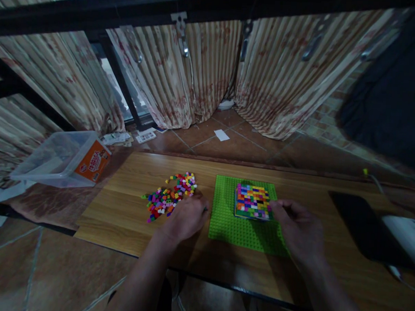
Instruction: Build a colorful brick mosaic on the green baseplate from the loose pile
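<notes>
Just beyond the left hand (187, 217), which rests palm down with curled fingers, lies a loose pile of small coloured bricks (171, 196); whether its fingers pinch a brick cannot be told. To its right, the right hand (295, 228) touches the multicoloured brick block (252, 202) with loosely bent fingertips, the block standing on a green baseplate (225, 220) between both hands, on the wooden table (123, 202).

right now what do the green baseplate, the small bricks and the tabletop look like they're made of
Green baseplate: likely moulded plastic, with a regular stud grid. Small bricks: probably plastic too, in solid bright colours and blocky shapes. Tabletop: wood or wood-look laminate, with plank grain lines and a slight sheen.
</notes>
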Motion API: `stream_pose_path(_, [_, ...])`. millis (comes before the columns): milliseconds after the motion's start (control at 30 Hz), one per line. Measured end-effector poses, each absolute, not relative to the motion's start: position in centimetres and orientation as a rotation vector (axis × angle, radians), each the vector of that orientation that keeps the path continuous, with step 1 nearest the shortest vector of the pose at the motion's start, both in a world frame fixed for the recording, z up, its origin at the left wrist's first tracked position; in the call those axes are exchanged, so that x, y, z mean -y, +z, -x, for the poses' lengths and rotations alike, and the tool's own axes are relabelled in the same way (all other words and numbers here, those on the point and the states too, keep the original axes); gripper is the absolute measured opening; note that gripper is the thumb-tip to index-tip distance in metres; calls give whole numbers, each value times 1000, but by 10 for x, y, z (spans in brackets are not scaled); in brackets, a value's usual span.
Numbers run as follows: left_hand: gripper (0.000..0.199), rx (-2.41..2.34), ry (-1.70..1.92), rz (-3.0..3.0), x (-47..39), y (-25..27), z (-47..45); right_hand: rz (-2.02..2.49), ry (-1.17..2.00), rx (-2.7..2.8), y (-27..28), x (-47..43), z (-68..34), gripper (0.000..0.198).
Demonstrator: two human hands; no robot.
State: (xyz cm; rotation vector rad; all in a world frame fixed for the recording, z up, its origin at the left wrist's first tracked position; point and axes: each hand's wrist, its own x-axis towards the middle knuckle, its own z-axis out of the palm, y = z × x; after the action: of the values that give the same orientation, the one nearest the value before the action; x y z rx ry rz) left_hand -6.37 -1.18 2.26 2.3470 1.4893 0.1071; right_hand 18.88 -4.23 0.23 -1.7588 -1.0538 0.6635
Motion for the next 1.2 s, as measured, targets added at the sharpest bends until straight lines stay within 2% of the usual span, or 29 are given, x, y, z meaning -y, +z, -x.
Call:
stream_pose_path(233, [18,-1502,197,-2241,9,19,61,1663,578,1101,1,44,-184,30])
stream_pose_path(467, [22,-1161,703,-1729,11,20,51,1306,318,1606,8,56,-168,7])
stream_pose_path(633, [33,-899,773,-1212,24,20,22,1163,293,1773,10,60,-161,23])
stream_pose_path(800, [36,-779,771,-869,30,19,6,1143,300,1782,10,61,-157,21])
stream_pose_path(1000, [33,-828,792,-877,26,19,4,1213,391,1695,8,58,-171,15])
stream_pose_path(1200, [20,-955,776,-1042,23,18,8,1364,512,1511,-1,52,-193,8])
